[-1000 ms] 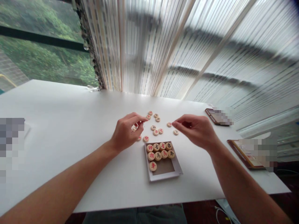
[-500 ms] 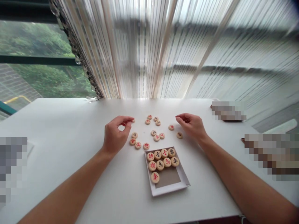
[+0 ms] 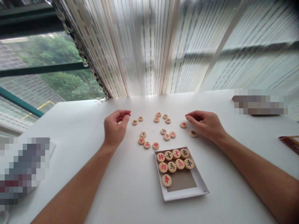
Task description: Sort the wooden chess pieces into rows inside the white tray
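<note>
My left hand hovers over the white table, holding nothing, with thumb and fingertips slightly apart. Just right of its fingers lie two black-marked xiangqi pieces, one nearer and one farther. My right hand is loosely curled with a gap between thumb and fingers; no piece shows in it. Close to its thumb lie a red-marked piece and a black-marked piece. Between the hands, several round wooden pieces are scattered. Nearer me, a shallow white box holds two full rows and one red piece in the third.
A blurred-out flat item lies at the table's left edge. Another blurred item is at the far right, and a brown-edged object sits at the right edge. A string curtain hangs behind the table.
My left hand has let go of a piece, which now lies beside another, and drawn back left. The right hand stays near the same red piece. The view has shifted and tilted.
</note>
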`<state>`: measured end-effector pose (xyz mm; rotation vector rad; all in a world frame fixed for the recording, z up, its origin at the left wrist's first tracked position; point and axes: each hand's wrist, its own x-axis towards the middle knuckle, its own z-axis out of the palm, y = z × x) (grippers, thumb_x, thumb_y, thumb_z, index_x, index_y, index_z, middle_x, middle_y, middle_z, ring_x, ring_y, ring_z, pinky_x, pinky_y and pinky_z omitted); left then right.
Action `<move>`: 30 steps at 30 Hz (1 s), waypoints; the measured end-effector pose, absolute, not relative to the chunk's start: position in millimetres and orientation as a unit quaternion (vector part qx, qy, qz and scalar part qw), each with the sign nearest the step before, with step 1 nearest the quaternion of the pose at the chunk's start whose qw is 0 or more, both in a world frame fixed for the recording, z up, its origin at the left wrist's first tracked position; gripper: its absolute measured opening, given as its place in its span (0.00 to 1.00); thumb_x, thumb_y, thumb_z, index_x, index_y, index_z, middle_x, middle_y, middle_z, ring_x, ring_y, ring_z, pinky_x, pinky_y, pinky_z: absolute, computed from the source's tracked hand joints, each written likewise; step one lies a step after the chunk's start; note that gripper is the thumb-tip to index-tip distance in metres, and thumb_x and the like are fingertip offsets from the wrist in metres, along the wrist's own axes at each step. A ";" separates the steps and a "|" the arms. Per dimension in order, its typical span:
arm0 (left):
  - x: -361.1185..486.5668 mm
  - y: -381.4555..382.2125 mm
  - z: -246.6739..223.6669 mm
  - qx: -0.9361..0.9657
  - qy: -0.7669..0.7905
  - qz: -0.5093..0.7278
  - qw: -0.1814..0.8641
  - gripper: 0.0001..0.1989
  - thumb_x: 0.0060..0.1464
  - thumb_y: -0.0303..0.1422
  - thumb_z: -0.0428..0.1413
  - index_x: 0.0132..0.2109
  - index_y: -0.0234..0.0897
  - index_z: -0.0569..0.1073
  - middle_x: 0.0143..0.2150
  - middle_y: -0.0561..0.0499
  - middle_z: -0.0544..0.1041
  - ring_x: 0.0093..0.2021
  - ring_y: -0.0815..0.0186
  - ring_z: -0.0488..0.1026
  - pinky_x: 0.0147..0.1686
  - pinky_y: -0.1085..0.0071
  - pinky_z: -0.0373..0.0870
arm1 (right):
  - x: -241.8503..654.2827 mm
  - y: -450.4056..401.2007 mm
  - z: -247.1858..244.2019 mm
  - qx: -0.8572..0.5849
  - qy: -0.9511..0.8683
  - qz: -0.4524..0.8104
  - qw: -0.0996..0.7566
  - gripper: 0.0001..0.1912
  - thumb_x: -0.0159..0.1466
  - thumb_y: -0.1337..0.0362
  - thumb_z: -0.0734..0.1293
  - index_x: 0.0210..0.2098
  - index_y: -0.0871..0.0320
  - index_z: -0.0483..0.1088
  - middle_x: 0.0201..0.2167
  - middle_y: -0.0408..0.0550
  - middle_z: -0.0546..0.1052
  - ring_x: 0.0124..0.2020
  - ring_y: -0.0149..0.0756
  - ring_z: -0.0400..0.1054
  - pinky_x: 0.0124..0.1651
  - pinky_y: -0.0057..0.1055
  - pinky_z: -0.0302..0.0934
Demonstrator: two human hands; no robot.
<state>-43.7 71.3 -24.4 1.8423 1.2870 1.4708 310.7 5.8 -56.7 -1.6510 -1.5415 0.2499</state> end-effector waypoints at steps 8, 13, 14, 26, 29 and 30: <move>-34.3 59.6 -24.4 0.718 0.452 0.478 0.225 0.09 0.58 0.34 0.62 0.42 0.36 0.85 0.38 0.47 0.88 0.35 0.62 0.84 0.35 0.70 0.80 | 311.0 5.4 -58.0 -0.662 -0.627 0.080 0.404 0.15 0.65 0.53 0.69 0.38 0.56 0.85 0.31 0.49 0.86 0.26 0.39 0.73 0.31 0.35 0.64; -29.0 48.1 -22.2 0.769 0.407 0.437 0.227 0.06 0.57 0.32 0.64 0.39 0.37 0.86 0.37 0.48 0.88 0.35 0.62 0.83 0.35 0.70 0.79 | 310.6 5.0 -57.8 -0.666 -0.626 0.084 0.396 0.15 0.65 0.53 0.69 0.39 0.56 0.85 0.33 0.50 0.86 0.28 0.41 0.74 0.32 0.37 0.65; -28.1 46.1 -21.5 0.777 0.399 0.432 0.226 0.06 0.56 0.31 0.64 0.39 0.37 0.86 0.36 0.48 0.87 0.34 0.62 0.82 0.35 0.70 0.79 | 310.5 4.9 -57.7 -0.666 -0.626 0.085 0.397 0.15 0.65 0.53 0.69 0.39 0.56 0.85 0.33 0.51 0.86 0.28 0.41 0.75 0.33 0.37 0.65; -31.1 49.7 -20.4 0.763 0.423 0.438 0.218 0.07 0.59 0.32 0.63 0.40 0.36 0.86 0.38 0.48 0.88 0.36 0.63 0.84 0.39 0.70 0.80 | 306.3 3.2 -51.8 -0.657 -0.632 0.089 0.402 0.15 0.65 0.54 0.70 0.38 0.57 0.85 0.30 0.50 0.85 0.25 0.39 0.71 0.31 0.36 0.63; -32.4 51.8 -20.4 0.750 0.439 0.441 0.224 0.07 0.59 0.33 0.64 0.41 0.37 0.86 0.39 0.48 0.88 0.37 0.62 0.84 0.40 0.69 0.80 | 305.7 2.9 -51.5 -0.656 -0.633 0.090 0.402 0.15 0.66 0.53 0.69 0.38 0.57 0.84 0.29 0.49 0.85 0.25 0.38 0.71 0.31 0.36 0.63; -32.5 52.1 -20.5 0.747 0.443 0.440 0.228 0.08 0.59 0.34 0.64 0.41 0.37 0.86 0.40 0.48 0.88 0.38 0.62 0.84 0.40 0.69 0.80 | 305.7 2.8 -51.6 -0.656 -0.632 0.092 0.402 0.15 0.66 0.53 0.69 0.38 0.57 0.84 0.29 0.49 0.85 0.25 0.38 0.71 0.31 0.36 0.63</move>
